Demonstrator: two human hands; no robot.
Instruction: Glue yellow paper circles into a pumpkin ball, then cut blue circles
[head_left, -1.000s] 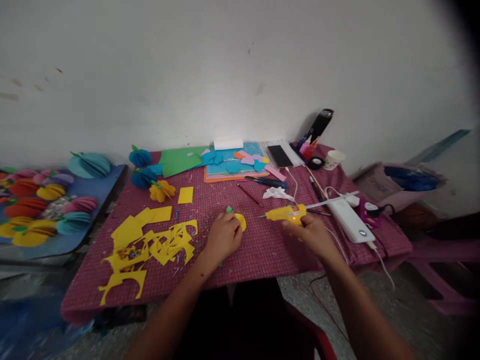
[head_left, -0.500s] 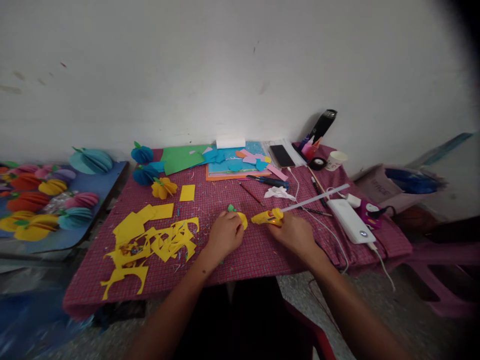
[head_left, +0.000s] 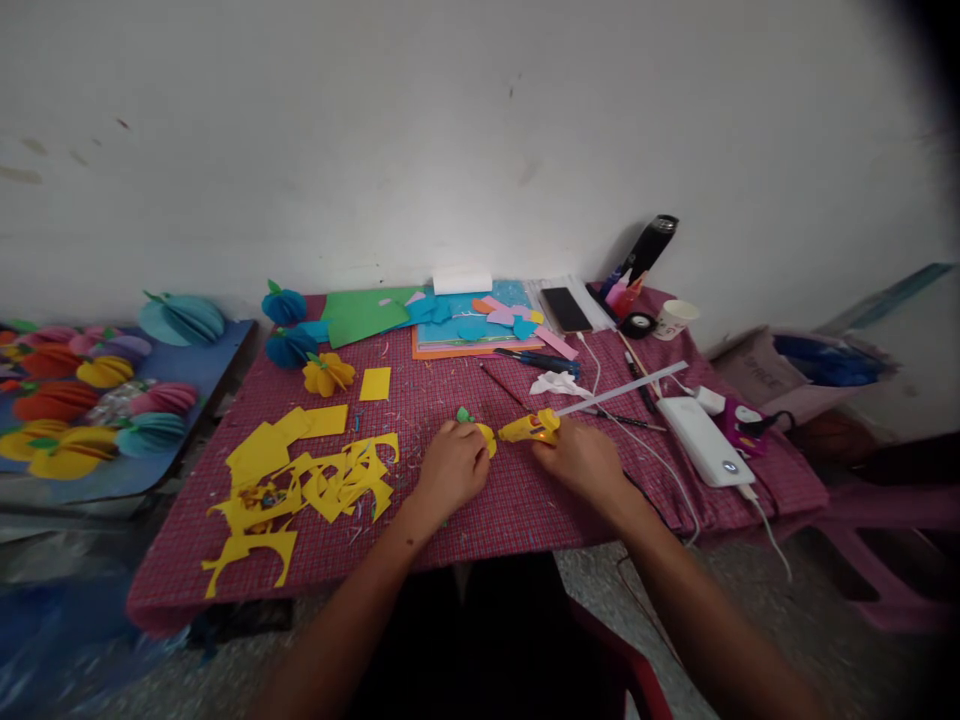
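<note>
My left hand [head_left: 456, 464] is closed on a small yellow paper pumpkin [head_left: 488, 440] with a green leaf top; most of the piece is hidden under my fingers. My right hand [head_left: 581, 458] grips a yellow glue gun [head_left: 534, 427], its nozzle pointing left at the paper pumpkin's edge. A long translucent glue stick [head_left: 622, 388] juts out of the back of the gun. Whether the nozzle touches the paper I cannot tell. A finished yellow paper pumpkin [head_left: 328, 374] stands farther back on the left.
Yellow paper scraps [head_left: 337, 480] cover the table's left side. Blue paper pumpkins [head_left: 291, 346] and coloured sheets [head_left: 367, 315] lie at the back. On the right are a white power bank [head_left: 703, 440] with cables, a paper cup [head_left: 673, 318], a phone [head_left: 566, 309] and a black flask [head_left: 654, 245].
My right hand has shifted slightly up and left with the glue gun, bringing the nozzle nearer the paper pumpkin. The glue stick tilts more steeply. My left hand stays almost still.
</note>
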